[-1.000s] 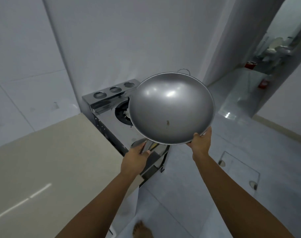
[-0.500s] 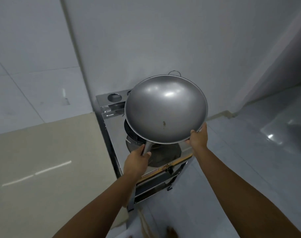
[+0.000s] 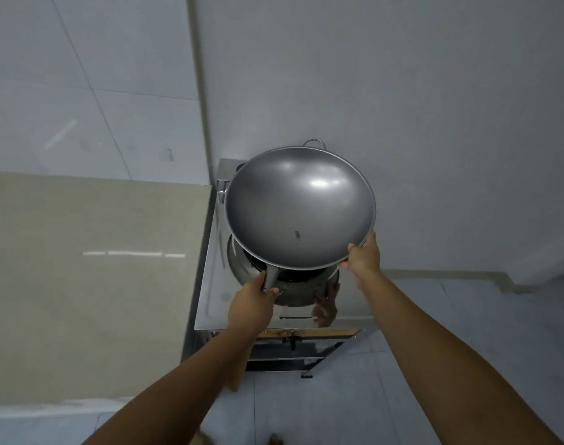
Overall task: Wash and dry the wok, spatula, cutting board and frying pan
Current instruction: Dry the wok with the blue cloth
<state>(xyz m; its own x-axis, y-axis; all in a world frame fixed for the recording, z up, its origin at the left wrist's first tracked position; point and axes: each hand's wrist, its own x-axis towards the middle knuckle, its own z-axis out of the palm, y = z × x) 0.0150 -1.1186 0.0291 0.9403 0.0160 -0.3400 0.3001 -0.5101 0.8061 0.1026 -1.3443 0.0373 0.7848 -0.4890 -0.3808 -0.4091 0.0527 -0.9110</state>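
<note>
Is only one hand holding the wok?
No, the left hand grips the wok by its handle and the right hand holds its rim.

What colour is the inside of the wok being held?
The wok is shiny grey, seen in the head view.

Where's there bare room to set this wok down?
The beige countertop, between the tiled wall and the steel stove, is bare. On the stove only a strip left of the burner ring is free; the wok, held by left hand and right hand, covers the rest.
</note>
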